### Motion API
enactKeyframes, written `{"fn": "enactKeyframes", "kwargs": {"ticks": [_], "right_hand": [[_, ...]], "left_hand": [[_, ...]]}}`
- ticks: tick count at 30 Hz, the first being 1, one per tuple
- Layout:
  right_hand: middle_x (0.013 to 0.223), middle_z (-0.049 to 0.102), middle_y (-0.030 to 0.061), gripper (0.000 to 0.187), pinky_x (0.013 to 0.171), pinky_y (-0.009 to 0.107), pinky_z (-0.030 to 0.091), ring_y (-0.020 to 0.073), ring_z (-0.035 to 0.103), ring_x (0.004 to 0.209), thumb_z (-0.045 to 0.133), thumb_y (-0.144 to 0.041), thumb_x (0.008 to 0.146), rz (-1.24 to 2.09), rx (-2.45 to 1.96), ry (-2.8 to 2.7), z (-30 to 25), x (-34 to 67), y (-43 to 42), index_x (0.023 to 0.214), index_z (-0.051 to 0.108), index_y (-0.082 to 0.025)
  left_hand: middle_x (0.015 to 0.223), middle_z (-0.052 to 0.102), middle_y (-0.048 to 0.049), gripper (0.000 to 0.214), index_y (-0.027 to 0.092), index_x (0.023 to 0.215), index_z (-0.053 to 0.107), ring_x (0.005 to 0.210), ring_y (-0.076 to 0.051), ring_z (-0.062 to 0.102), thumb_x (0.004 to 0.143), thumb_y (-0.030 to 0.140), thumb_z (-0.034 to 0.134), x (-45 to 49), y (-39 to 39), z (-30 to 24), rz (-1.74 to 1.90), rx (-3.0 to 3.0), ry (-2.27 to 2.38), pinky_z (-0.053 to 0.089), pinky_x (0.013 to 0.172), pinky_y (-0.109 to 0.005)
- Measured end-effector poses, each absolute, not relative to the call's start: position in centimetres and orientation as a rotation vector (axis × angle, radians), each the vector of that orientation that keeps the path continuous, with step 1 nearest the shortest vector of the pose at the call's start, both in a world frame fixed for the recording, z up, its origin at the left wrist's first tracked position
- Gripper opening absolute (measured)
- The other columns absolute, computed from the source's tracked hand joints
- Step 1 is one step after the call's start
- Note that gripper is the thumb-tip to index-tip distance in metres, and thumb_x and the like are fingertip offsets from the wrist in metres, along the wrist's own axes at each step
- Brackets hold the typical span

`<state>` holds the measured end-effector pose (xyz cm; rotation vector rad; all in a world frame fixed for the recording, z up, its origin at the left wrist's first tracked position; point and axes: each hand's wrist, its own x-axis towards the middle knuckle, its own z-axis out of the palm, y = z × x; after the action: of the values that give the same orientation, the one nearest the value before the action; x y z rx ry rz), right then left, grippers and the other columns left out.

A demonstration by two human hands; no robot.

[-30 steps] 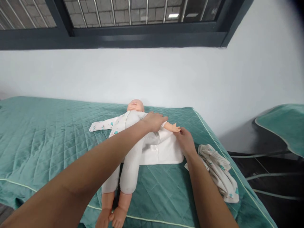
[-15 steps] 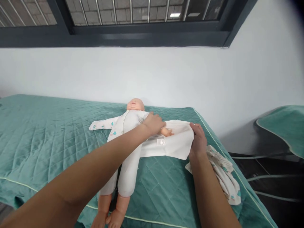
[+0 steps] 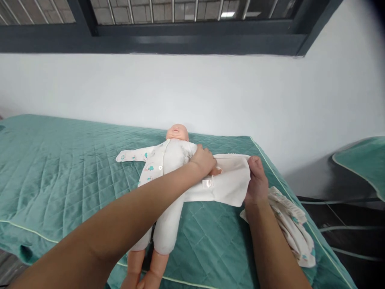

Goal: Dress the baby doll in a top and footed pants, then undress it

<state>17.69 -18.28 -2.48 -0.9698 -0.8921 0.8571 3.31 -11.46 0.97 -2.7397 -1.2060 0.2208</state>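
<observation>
A baby doll (image 3: pixel 170 160) lies on its back, its feet toward me. A white baby shirt with a printed outside (image 3: pixel 152 168) covers one of its arms and that side of its chest; the other half (image 3: pixel 231 180) is spread out to the right, inside up, with a label showing. My left hand (image 3: pixel 205 161) is closed round the doll's forearm on the right, over the spread cloth. Only part of the doll's hand (image 3: pixel 215 171) shows past my fingers. My right hand (image 3: pixel 256 178) is closed on the outer edge of the shirt, holding it raised.
A green quilted cover (image 3: pixel 75 160) lies under the doll. Folded printed baby clothes (image 3: pixel 291 224) rest near the right edge of the bed, beside my right forearm. Behind stand a white wall (image 3: pixel 135 88) and a barred window with a dark frame (image 3: pixel 192 40). Another green cover (image 3: pixel 363 160) is at far right.
The view has shifted a little, so everything sits slightly further right. My left hand covers more of the doll's hand. My right hand keeps hold of the shirt edge.
</observation>
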Motion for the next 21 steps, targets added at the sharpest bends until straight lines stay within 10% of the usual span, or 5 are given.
{"fn": "enactKeyframes", "kwargs": {"ticks": [7, 13, 21], "right_hand": [[0.071, 0.050, -0.0043, 0.036, 0.069, 0.033, 0.052, 0.0176, 0.058, 0.068, 0.062, -0.055, 0.084, 0.913, -0.973, -0.969, -2.2, 16.0, -19.3, 0.082, 0.039, -0.027], [0.101, 0.069, 0.0046, 0.043, 0.072, 0.037, 0.054, 0.0257, 0.068, 0.093, 0.066, -0.060, 0.077, 1.024, -1.024, -1.125, -2.3, 15.1, -20.1, 0.104, 0.053, -0.030], [0.146, 0.055, 0.0071, 0.079, 0.064, 0.029, 0.051, 0.0186, 0.066, 0.085, 0.085, -0.044, 0.066, 1.555, -0.730, -1.380, -2.7, 14.4, -20.7, 0.139, 0.056, -0.035]], "left_hand": [[0.134, 0.062, -0.0185, 0.040, 0.016, 0.128, 0.067, 0.121, -0.035, 0.052, 0.097, 0.021, 0.042, 3.5, -11.8, 0.1, 0.236, -2.632, -1.255, 0.025, 0.110, -0.059], [0.135, 0.056, -0.0216, 0.047, 0.013, 0.124, 0.066, 0.123, -0.036, 0.048, 0.086, 0.040, 0.063, 3.1, -11.0, 0.4, 0.143, -2.639, -1.457, 0.028, 0.111, -0.057], [0.114, 0.070, -0.0179, 0.029, 0.012, 0.105, 0.072, 0.099, -0.029, 0.066, 0.082, 0.027, 0.061, -1.6, -8.0, 4.3, 0.039, -2.999, -1.570, 0.051, 0.082, -0.034]]}}
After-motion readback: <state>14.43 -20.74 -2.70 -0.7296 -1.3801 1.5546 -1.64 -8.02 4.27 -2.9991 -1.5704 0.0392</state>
